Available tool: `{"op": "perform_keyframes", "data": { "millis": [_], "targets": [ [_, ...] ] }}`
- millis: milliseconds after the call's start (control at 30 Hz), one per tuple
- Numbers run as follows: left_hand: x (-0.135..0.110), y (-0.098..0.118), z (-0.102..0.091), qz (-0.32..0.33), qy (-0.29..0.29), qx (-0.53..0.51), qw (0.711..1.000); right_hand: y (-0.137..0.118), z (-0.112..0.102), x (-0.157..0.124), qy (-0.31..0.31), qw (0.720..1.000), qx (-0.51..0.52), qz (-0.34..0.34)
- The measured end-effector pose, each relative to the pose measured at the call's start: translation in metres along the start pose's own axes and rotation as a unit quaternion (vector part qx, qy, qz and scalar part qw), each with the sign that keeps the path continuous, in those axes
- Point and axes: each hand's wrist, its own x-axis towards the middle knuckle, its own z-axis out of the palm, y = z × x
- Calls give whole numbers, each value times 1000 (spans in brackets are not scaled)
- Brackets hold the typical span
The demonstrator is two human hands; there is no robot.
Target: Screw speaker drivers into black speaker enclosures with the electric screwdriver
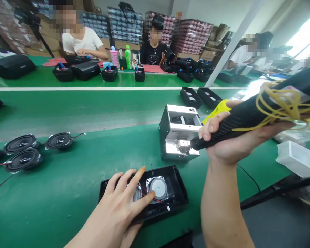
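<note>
My left hand (126,196) lies with fingers spread across a black speaker housing (177,184), steadying it on the green bench. Inside the housing, a round speaker driver (158,187) with a silver back shows beside my fingertips. A second driver is mostly covered by my hand. A red and black wire with a white plug crosses the housing. My right hand (229,137) is closed around a black electric screwdriver (248,112) wrapped in yellow rubber bands. Its tip meets the metal outlet of a silver screw feeder (181,132); whether a screw is on it cannot be seen.
Several loose speaker drivers (23,160) with wires lie at left. Two open black housings (191,97) stand behind the feeder. At right are a white plastic box (298,158) and a yellow item (215,110). Co-workers sit across the bench among more housings.
</note>
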Motion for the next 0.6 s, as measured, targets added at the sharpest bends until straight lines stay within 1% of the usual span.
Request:
{"op": "perform_keyframes", "data": {
  "millis": [133,233,300,333,433,500,533,600],
  "targets": [
    [2,1,2,-17,2,7,1000,2,-4,1,-20,1000,3,2],
    [1,-2,-2,21,3,26,999,1,-4,0,-23,1000,-5,13],
    [-1,-4,-7,50,18,29,998,-1,-3,-2,-26,999,-11,19],
    [-2,-6,-9,53,30,26,998,-2,-2,-3,-30,999,-10,24],
    [-10,-14,-17,15,79,14,997,-7,-1,-7,-39,998,2,48],
    [-16,-22,-19,-11,99,16,995,-11,-1,-9,-32,997,21,62],
    [-19,-25,-20,-22,100,19,995,-15,-1,-9,-31,997,30,70],
    [-24,-30,-22,-46,85,21,995,-23,0,-9,-27,996,50,74]
  ]
}}
